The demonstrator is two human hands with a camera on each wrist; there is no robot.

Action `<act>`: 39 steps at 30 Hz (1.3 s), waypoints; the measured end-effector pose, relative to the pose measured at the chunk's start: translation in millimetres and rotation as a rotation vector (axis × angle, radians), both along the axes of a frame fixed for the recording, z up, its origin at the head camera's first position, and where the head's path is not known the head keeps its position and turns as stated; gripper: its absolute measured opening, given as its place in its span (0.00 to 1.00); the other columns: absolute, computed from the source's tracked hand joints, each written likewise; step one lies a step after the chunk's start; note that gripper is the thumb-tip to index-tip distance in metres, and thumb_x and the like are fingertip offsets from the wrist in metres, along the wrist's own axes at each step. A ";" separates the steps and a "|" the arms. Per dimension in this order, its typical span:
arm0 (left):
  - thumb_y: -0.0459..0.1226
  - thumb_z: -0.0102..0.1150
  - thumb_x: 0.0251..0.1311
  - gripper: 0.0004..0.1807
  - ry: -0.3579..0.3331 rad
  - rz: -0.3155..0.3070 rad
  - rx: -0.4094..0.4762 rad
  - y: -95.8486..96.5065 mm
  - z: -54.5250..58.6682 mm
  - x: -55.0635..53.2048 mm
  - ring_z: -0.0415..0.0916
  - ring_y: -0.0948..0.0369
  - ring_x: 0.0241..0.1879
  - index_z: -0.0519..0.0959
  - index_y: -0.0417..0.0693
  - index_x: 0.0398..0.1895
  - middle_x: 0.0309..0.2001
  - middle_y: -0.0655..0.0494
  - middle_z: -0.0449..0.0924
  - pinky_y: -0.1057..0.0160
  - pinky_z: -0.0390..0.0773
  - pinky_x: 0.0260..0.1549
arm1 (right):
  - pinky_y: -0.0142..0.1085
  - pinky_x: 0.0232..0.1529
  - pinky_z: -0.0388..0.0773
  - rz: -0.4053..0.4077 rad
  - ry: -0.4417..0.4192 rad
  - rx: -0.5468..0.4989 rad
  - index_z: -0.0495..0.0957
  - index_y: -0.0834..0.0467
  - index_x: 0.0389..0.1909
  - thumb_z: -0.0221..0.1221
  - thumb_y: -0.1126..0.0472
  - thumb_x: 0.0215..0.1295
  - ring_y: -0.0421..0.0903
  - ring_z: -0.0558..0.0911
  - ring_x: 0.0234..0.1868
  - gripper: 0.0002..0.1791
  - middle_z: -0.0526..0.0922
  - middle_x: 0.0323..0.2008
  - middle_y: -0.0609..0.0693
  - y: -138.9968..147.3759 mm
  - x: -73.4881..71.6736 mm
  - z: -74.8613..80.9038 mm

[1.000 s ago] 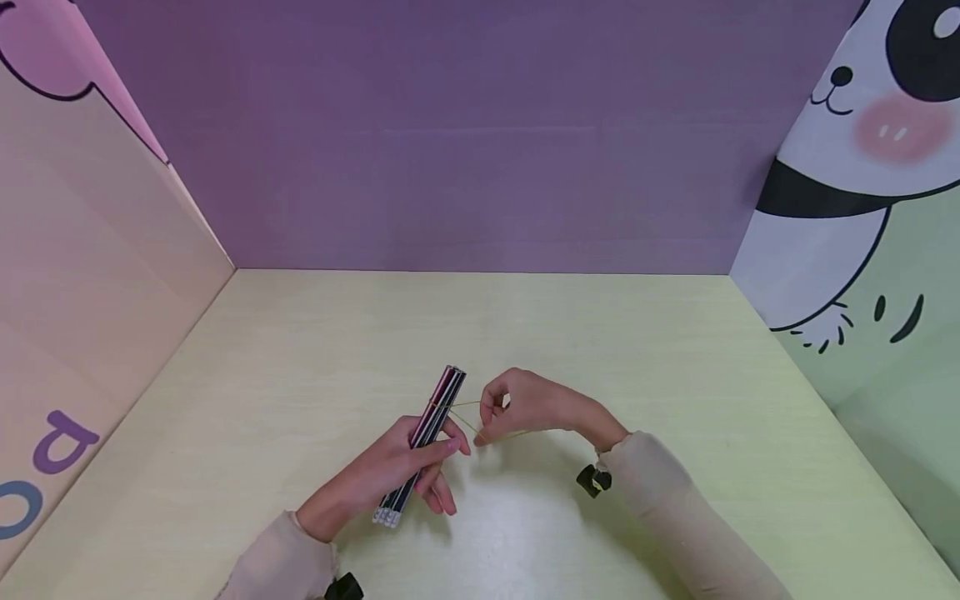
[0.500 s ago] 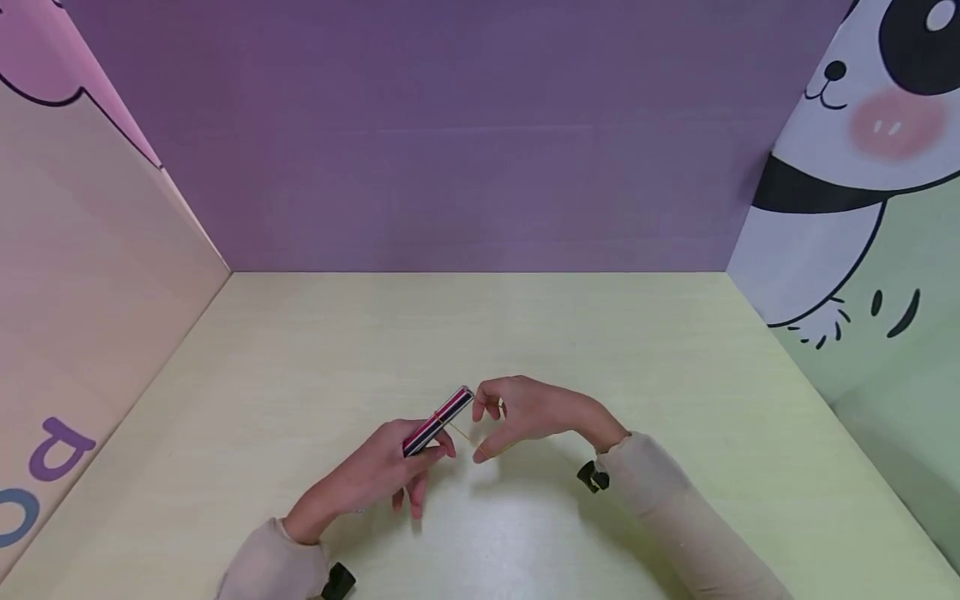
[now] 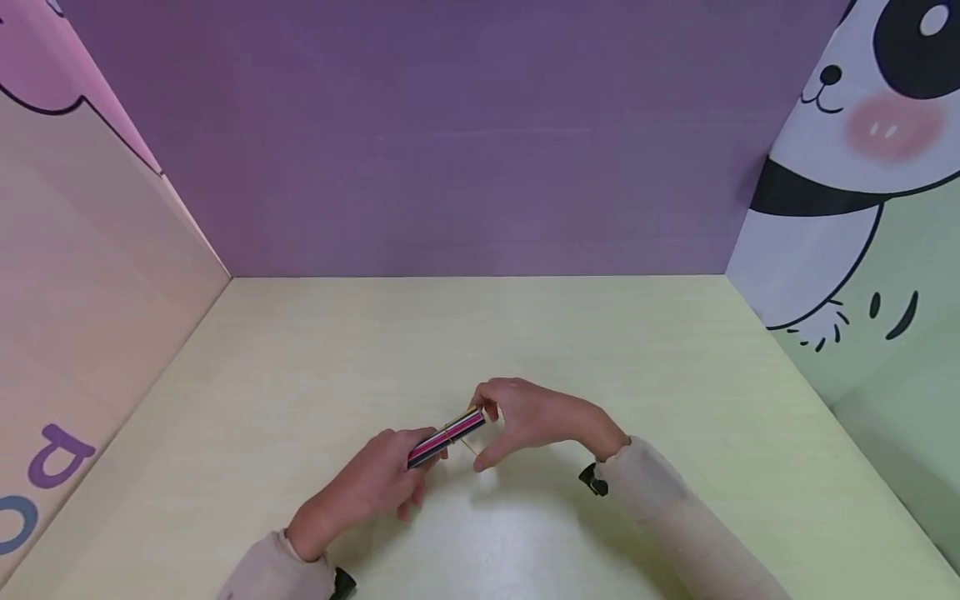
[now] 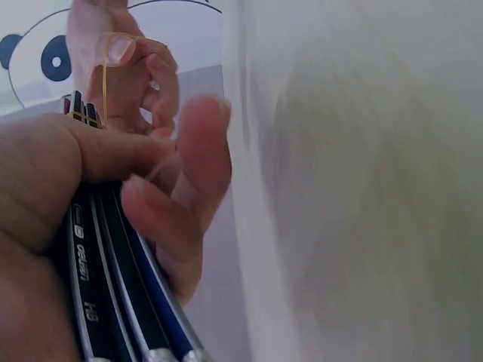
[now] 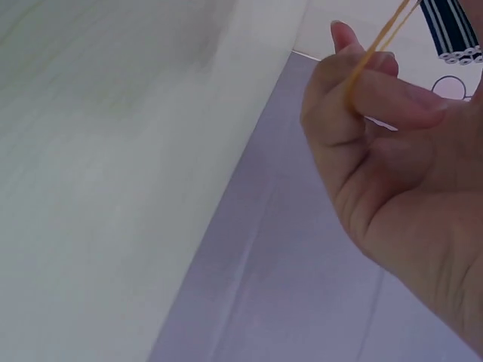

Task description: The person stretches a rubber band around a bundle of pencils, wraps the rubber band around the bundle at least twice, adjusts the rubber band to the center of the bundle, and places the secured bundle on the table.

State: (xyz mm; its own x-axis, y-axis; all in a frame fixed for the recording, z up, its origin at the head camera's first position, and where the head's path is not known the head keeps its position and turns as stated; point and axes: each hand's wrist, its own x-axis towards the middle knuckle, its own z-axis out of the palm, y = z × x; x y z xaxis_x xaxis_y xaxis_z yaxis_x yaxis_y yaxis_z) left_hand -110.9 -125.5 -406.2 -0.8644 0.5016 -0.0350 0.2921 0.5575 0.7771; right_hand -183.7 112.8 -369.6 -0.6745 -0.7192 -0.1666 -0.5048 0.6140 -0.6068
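A bundle of several dark pencils with a red one among them [image 3: 446, 439] lies in the grip of my left hand [image 3: 375, 479], tilted up toward the right. Lettering including "HB" shows on one pencil [image 4: 84, 279] in the left wrist view. A thin yellow rubber band [image 4: 104, 83] circles the bundle near its far end and stretches out to my right hand [image 3: 528, 414]. In the right wrist view the rubber band [image 5: 368, 54] is hooked over a bent finger of that hand. The right thumb stands apart from the fingers, beside the pencil ends.
Both hands are over a pale wooden table [image 3: 480, 333]. A purple wall [image 3: 480, 142] closes off the back. Printed panels flank it, a pink one [image 3: 97, 275] at left and a green panda one [image 3: 885, 400] at right.
The pencils have turned from steep to a flatter slant, their far end swinging right and down to my right hand. My right thumb and fingers, close together a second ago, have spread apart.
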 end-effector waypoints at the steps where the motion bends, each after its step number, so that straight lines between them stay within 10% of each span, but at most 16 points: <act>1: 0.27 0.53 0.68 0.06 0.032 0.020 -0.041 0.5 1.1 0.4 0.73 0.62 0.07 0.78 0.43 0.41 0.13 0.58 0.75 0.66 0.72 0.15 | 0.32 0.31 0.66 -0.006 0.021 0.001 0.75 0.51 0.40 0.76 0.43 0.44 0.41 0.69 0.33 0.27 0.77 0.36 0.53 -0.6 1.6 1.2; 11: 0.27 0.66 0.54 0.11 0.440 0.189 -0.412 12.0 1.9 3.0 0.62 0.62 0.16 0.77 0.49 0.34 0.16 0.61 0.67 0.63 0.64 0.13 | 0.32 0.31 0.72 -0.079 0.338 0.148 0.76 0.51 0.47 0.74 0.41 0.46 0.38 0.73 0.26 0.31 0.71 0.36 0.38 -10.9 22.5 11.8; 22: 0.26 0.64 0.52 0.11 0.518 0.262 -0.535 17.2 4.0 3.0 0.61 0.59 0.14 0.74 0.47 0.31 0.16 0.55 0.68 0.62 0.62 0.11 | 0.28 0.17 0.63 -0.055 0.741 0.261 0.77 0.56 0.39 0.74 0.44 0.49 0.37 0.66 0.21 0.25 0.65 0.31 0.44 -25.0 45.1 15.2; 39: 0.25 0.67 0.47 0.14 0.631 0.329 -0.579 22.2 4.2 -12.5 0.64 0.56 0.12 0.69 0.44 0.26 0.15 0.51 0.70 0.59 0.67 0.09 | 0.28 0.16 0.63 -0.045 0.918 0.312 0.81 0.56 0.31 0.74 0.45 0.51 0.40 0.68 0.21 0.19 0.75 0.26 0.44 -28.6 47.9 14.6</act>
